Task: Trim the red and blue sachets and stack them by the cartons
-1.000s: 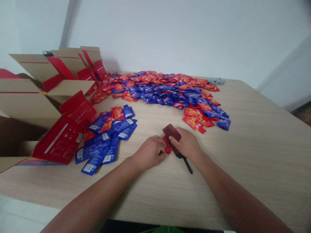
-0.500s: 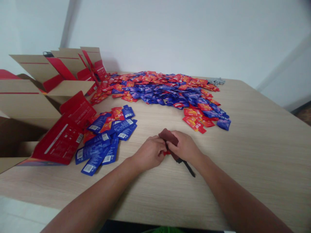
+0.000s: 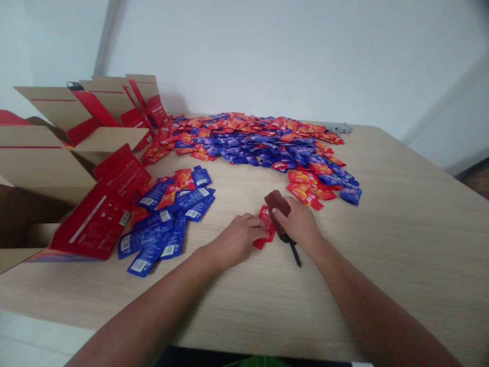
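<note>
My left hand is closed, its curled fingertips on the left edge of a small red sachet at the middle of the table. My right hand grips a flat brown piece with a black stem; its exact kind I cannot make out. The brown piece tilts over the sachet's right side, and its thin black end points down towards me. Left of my hands lies a loose group of blue sachets, most with barcodes showing, mixed with some red ones.
A long heap of red and blue sachets stretches along the table's back. Several open cardboard boxes with red flaps stand at the left. A grey crumpled item lies at the back right. Behind the table is a pale wall.
My right hand has moved slightly up and right with the brown piece, away from my left hand. More of the red sachet shows between the hands.
</note>
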Available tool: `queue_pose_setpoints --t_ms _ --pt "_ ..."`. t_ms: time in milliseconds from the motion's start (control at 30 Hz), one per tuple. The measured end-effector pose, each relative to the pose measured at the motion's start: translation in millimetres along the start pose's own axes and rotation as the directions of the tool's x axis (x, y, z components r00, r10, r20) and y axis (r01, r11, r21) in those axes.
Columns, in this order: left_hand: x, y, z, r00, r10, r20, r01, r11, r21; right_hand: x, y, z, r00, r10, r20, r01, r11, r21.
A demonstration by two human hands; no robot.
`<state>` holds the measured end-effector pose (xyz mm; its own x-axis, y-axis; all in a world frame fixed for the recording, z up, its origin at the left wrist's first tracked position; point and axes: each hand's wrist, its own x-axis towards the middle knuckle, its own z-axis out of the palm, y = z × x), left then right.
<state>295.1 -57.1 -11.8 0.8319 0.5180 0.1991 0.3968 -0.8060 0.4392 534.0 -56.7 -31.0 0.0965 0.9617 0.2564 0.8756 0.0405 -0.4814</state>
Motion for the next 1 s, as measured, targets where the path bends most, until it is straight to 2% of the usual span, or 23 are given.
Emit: queue_pose_setpoints --t_ms 133,233,400,500,567,700,833,1000 --pt "-3 5 -2.4 0.998 0.040 0.056 -0.045 0.995 0.086 1 1 1 0.999 0.027 -0.024 -0.024 0.993 0.116" --pt "-3 10 -6.1 0.998 0.026 0.060 -0.032 0.994 0.100 0 -4 -3 0.997 0.058 -0.051 -0.044 0.967 0.249" --pt "0 9 -8.3 0.996 -0.086 -0.016 0.087 0.986 0.140 -8 -17 -17 0.990 0.057 -0.132 -0.003 0.926 0.378" --pt "0 4 -5.6 0.978 -0.194 -0.083 0.205 0.965 0.161 -15 -26 -22 0.996 -0.030 -0.089 0.063 0.911 0.407" --pt "0 2 -3.5 0.966 -0.229 -0.118 0.245 0.959 0.144 -20 -31 -21 0.994 -0.106 -0.014 0.103 0.914 0.393" --pt "-1 -1 0.5 0.970 -0.200 -0.139 0.214 0.972 0.097 -24 -35 -16 0.975 -0.205 0.084 0.169 0.935 0.311" --pt "2 -5 5.4 0.971 -0.185 -0.149 0.190 0.982 0.018 -23 -31 -8 0.971 -0.210 0.112 0.179 0.954 0.241" --pt "4 -10 7.4 0.975 -0.163 -0.154 0.154 0.986 -0.068 -15 -21 -2 0.973 -0.187 0.132 0.181 0.982 0.059"
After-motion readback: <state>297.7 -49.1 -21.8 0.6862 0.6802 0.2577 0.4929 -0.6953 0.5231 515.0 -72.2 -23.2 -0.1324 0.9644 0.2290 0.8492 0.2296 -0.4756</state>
